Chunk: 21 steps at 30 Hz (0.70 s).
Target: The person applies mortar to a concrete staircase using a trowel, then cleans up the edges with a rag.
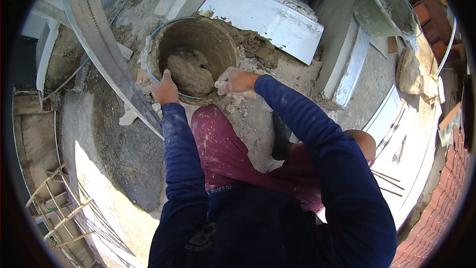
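A: Report the count of hands and their positions.

B: Two hands, both the person's own. The left hand [165, 88] rests on the near rim of the bucket [225, 39], fingers curled over the edge and gripping it. The right hand [236, 80] is at the same rim, to the right, closed around a pale handle [221, 86]. Whatever the handle belongs to is hidden inside the bucket, so I cannot tell what it is.

A: Bucket count?

B: Two. The first stands on the rough concrete floor [124, 154] directly in front of the person's knees. It holds one lump of grey mortar [188, 73], lying in the lower left part of the interior, between the two hands. The second bucket [382, 7] is well apart, at the upper right, tilted, with its inside coated grey.

A: Other items near the first bucket?

B: One white panel [270, 15] lies just behind it, with loose mortar spilled between them. One long metal strip [99, 39] runs diagonally past the left side of the bucket, close to the left hand.

A: Clothing?

B: Two dark blue sleeves [183, 168], both dusted with pale marks, and red trousers [223, 149] with pale stains.
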### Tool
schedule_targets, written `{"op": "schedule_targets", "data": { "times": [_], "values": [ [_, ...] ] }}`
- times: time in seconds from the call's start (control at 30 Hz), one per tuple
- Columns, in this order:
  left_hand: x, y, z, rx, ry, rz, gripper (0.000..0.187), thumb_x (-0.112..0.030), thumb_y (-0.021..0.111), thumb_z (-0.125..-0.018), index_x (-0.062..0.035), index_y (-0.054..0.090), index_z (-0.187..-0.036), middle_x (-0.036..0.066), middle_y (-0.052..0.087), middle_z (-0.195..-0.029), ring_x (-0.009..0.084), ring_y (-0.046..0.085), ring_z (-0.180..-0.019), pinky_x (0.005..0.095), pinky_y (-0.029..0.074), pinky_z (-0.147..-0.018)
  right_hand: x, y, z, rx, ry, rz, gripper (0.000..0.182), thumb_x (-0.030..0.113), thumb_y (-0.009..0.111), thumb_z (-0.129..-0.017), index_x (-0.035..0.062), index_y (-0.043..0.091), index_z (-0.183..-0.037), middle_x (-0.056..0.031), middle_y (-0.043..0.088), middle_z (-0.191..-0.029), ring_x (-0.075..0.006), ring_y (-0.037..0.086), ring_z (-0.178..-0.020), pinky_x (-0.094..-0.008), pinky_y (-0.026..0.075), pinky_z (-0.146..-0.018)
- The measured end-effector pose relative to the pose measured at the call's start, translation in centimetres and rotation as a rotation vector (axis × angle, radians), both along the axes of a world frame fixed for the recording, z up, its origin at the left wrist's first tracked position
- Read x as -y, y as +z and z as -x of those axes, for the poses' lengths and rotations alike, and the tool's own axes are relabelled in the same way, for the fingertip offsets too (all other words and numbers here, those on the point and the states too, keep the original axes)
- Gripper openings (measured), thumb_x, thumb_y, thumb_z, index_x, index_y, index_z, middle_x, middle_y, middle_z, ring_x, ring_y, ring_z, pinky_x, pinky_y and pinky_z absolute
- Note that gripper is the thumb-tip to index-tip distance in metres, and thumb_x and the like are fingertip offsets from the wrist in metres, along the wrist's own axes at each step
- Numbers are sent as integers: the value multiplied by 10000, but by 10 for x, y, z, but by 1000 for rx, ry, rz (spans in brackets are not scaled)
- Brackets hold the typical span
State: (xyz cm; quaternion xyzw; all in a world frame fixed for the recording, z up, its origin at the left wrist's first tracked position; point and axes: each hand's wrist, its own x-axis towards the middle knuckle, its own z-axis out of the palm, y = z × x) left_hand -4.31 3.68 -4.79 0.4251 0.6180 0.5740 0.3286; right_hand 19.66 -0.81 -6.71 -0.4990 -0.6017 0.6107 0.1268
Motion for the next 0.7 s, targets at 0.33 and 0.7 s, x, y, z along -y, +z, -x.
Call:
{"op": "schedule_targets", "data": {
  "times": [0.33, 0.7],
  "values": [
    [-2, -9, -6, -105, 71, 167, 511, -190, 632, -830, 137, 537, -1212, 300, 595, -1190, 405, 564, -1124, 421, 423, -958, 39, 57, -105, 129, -115, -143, 286, 210, 700, -844, -31, 679, -997, -95, 659, -742, -152, 614, -579, -312, 496, -567],
    [6, 17, -19, -167, 68, 104, 456, -136, 592, -834, 103, 553, -1220, 272, 617, -1163, 405, 586, -1082, 433, 427, -960, 87, -10, -212, 988, -330, -432, 229, 197, 623, -790, -1, 672, -895, -224, 678, -836, -357, 674, -830, -453, 537, -731]
  ]
}}
